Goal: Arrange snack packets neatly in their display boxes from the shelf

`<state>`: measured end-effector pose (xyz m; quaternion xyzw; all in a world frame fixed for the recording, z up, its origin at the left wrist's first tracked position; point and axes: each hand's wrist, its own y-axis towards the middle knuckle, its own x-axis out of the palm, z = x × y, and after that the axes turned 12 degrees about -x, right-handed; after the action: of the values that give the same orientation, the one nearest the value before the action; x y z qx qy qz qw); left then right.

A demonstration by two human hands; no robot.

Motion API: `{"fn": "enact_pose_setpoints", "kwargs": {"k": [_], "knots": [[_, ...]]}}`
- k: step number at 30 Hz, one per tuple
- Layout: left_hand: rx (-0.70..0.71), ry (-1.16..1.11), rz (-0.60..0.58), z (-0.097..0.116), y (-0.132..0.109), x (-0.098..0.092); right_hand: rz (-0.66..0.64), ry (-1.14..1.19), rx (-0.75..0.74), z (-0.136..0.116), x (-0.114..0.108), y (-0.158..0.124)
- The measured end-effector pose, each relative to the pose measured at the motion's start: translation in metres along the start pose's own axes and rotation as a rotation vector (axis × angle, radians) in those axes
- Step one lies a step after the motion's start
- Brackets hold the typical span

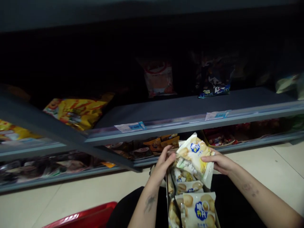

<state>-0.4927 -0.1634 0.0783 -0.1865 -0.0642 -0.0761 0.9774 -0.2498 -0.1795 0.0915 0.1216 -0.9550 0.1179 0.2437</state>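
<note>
My right hand (220,161) is closed on a white-and-yellow snack packet (193,152), thumb lying over its front. At least one more white packet shows just beneath it; whether the hand grips that too, I cannot tell. My left hand (163,164) has its fingers apart, beside the far left corner of an open box (168,198). Whether its fingertips touch the packets is unclear. Inside the box are several similar packets, among them a white snack packet (199,210) with a blue emblem at the near end. The box rests between dark-clothed legs.
Ahead runs a grey shelf (152,110) holding a yellow bag (78,110), a pinkish bag (159,77) and a dark blue bag (216,80). Packed snacks (154,145) lie on the shelf below. A slanting grey upright (71,126) divides the left side. A red plastic edge (83,218) shows at lower left.
</note>
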Motion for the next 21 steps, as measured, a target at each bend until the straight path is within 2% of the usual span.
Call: {"fn": "enact_pose_setpoints", "kwargs": {"k": [3,6,9,11,13,17,19,21], "knots": [[-0.115,-0.204,-0.150,-0.001,-0.010,0.008,0.091,0.045,-0.090,0.010,0.015,0.001],[-0.095,-0.280,-0.130,0.004,-0.017,0.022,0.182,-0.035,-0.120,0.028,0.030,0.003],[-0.091,-0.291,-0.118,0.009,-0.011,0.019,0.172,-0.154,-0.145,0.035,0.034,0.004],[-0.133,-0.307,-0.071,0.013,-0.005,0.002,0.113,-0.235,-0.209,0.032,0.030,0.005],[-0.194,-0.349,0.042,0.020,0.001,-0.023,0.067,-0.368,-0.311,0.025,0.023,0.006],[-0.164,-0.427,0.276,0.037,0.003,-0.074,-0.004,-0.854,-0.428,0.007,0.010,0.003],[-0.144,-0.439,0.331,0.041,0.001,-0.086,-0.079,-1.007,-0.421,0.001,0.009,0.000],[-0.158,-0.425,0.327,0.041,-0.002,-0.084,-0.045,-1.015,-0.474,-0.002,0.011,-0.003]]}}
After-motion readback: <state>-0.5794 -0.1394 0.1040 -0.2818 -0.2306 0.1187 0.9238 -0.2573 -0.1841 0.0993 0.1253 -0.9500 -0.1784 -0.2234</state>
